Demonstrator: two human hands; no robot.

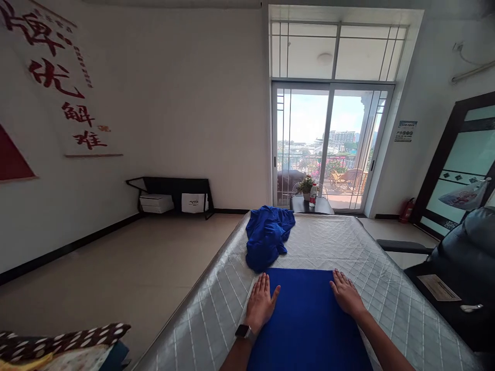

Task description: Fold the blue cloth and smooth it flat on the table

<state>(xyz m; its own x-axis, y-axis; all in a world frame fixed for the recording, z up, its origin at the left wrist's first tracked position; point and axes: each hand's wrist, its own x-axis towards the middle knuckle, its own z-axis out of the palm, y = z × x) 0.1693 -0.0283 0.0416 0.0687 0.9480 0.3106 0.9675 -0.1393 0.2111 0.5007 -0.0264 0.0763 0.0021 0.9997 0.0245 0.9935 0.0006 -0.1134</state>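
Note:
A blue cloth (305, 319) lies flat and smooth on the silver quilted cover (209, 314) of the table in front of me. My left hand (261, 301) rests palm down across its left edge near the far corner, thumb spread onto the cloth. At the far right corner, my right hand (346, 292) lies flat with fingers stretched over the right edge. Neither hand grips anything. Just beyond the flat cloth, a crumpled blue garment (268, 237) is heaped on the table's far left. The near end of the flat cloth runs out of view.
Behind the table, a small black table (323, 206) holds a bottle (313, 197) and a potted plant (305, 186). A black chair (460, 278) with a card on its seat stands right. A low black rack (176, 196) is by the wall; patterned fabric (62, 345) lies lower left.

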